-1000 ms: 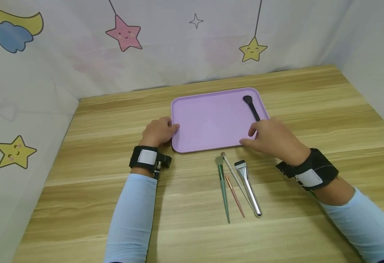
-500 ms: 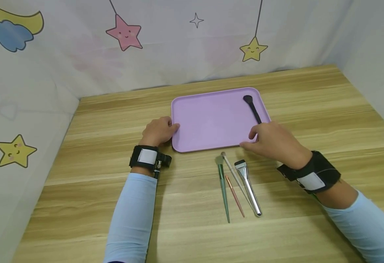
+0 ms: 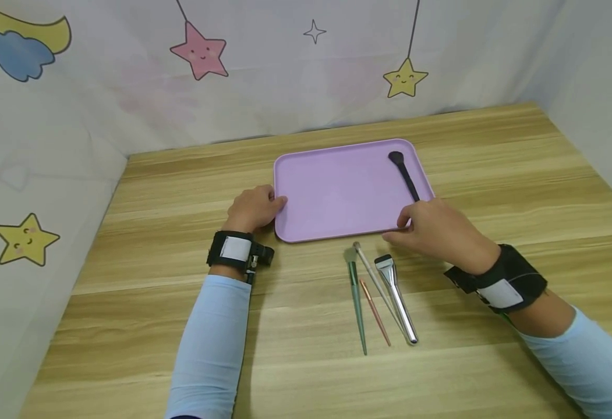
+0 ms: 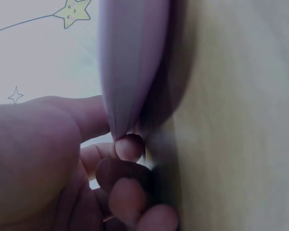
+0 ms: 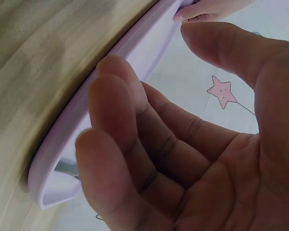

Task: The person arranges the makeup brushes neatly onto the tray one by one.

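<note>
"Gripping what, exactly, is the left hand?"

"The purple tray. Its thumb is resting over the left rim while the other fingers are curling at the outer side, so the edge is sitting pinched between them."

"And the right hand, is it holding anything?"

"No. It is hovering at the tray's near right corner, its fingers bending loosely and its thumb standing well apart, with nothing between them. Whether it is touching the rim, I cannot tell."

"Where is the black brush lying?"

"Inside the tray, along the right side. Its bristles are pointing to the far edge, and the right hand is hiding the lower end of the handle."

"What is lying on the desk in front?"

"Four more brushes, all pointing their bristles towards the tray. From left to right at the handles, a green brush, a short copper brush, a thin pale brush and a silver brush are lying close together. The pale one is slanting across, its tail end ending just beside the silver handle."
</note>
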Demonstrator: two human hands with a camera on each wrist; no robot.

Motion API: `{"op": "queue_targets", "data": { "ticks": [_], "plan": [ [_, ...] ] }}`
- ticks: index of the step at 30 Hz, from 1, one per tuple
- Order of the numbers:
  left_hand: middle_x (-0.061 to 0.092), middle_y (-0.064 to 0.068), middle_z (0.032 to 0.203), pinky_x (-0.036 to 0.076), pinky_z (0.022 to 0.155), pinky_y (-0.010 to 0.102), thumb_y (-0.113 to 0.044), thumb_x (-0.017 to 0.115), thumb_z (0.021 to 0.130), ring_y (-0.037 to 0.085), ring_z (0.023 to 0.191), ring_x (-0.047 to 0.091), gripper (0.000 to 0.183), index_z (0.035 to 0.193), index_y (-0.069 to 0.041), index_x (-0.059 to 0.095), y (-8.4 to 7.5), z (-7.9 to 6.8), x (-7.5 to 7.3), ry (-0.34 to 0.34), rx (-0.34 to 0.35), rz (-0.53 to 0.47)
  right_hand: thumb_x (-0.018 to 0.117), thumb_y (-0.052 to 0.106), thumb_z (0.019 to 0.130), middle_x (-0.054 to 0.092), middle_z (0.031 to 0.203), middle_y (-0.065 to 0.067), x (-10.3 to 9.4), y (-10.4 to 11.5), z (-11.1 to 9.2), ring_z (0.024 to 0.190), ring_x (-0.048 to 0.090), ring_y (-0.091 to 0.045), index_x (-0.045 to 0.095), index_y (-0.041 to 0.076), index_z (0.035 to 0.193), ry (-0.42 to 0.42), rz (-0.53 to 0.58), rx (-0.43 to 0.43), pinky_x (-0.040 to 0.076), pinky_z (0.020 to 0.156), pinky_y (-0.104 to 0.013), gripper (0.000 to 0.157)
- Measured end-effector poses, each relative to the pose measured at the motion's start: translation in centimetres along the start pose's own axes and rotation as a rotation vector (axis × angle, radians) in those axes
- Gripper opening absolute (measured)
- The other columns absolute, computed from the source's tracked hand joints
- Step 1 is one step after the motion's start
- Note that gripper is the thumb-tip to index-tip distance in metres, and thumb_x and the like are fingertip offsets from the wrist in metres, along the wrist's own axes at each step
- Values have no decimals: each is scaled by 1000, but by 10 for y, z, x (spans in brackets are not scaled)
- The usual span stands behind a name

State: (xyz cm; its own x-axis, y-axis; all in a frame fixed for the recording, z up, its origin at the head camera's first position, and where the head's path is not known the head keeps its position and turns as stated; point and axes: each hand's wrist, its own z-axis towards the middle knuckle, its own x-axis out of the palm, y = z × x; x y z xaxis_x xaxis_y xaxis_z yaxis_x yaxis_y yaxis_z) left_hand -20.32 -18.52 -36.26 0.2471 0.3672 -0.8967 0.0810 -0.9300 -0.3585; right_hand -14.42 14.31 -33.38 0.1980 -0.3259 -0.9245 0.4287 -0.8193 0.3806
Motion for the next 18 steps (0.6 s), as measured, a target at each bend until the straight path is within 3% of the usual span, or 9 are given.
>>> {"op": "queue_targets", "data": {
  "ticks": [9, 18],
  "plan": [
    [55, 10, 77, 40, 53, 34, -45, 45, 94, 23, 64, 53, 36, 89, -10, 53, 1, 1, 1, -1, -5, 1, 68, 42, 80, 53, 53, 4, 2, -1, -2, 43, 44, -9, 68, 5, 80, 4, 7, -27, 38, 40, -28, 36],
    [55, 10, 77, 39, 53, 34, -45, 46, 93, 24, 65, 53, 36, 87, -10, 53, -1, 0, -1, -14, 2, 9, 68, 44, 79, 54, 55, 2, -1, 7, -5, 47, 47, -11, 69, 3, 87, 100, 15, 15, 40, 44, -29, 42]
  ]
}}
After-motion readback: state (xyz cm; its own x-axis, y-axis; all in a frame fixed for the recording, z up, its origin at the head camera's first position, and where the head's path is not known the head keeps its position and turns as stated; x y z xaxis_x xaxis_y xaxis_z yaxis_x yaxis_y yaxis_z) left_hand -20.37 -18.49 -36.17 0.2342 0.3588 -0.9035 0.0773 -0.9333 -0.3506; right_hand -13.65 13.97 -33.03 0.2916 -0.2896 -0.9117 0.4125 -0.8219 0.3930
